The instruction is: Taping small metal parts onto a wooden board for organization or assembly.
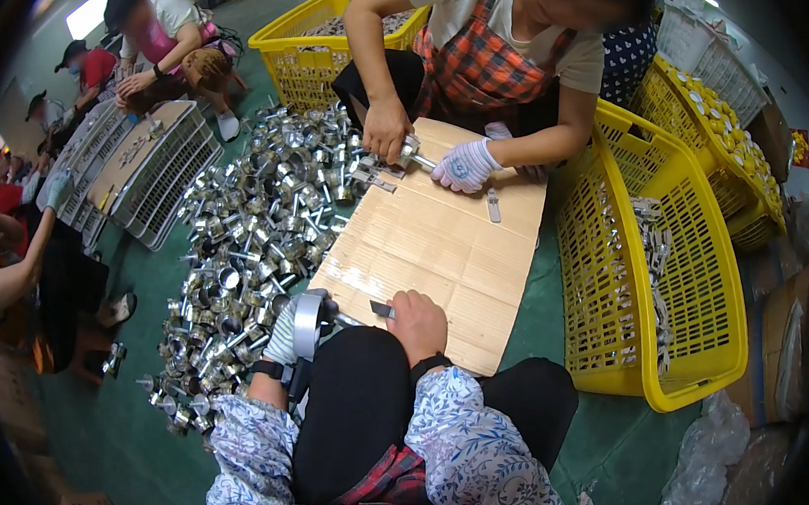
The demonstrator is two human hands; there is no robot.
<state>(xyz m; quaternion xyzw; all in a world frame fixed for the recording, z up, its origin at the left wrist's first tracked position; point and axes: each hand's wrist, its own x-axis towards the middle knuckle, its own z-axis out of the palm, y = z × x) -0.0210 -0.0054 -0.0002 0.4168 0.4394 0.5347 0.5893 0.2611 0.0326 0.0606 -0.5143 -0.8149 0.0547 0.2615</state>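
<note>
My left hand, in a striped glove, is closed around a round silver metal cup beside the near left corner of the cardboard sheet. My bare right hand rests at the sheet's near edge, its fingers closed on a short flat dark blade-like strip that points left. To the left spreads a big heap of metal cups with thin stems. Across from me, a co-worker's gloved hand and bare hand hold a stemmed metal piece over the sheet.
A yellow crate with metal clips stands at the right. Another yellow crate of parts is behind the heap. A small metal clip lies on the cardboard. Other people sit by white crates at the left.
</note>
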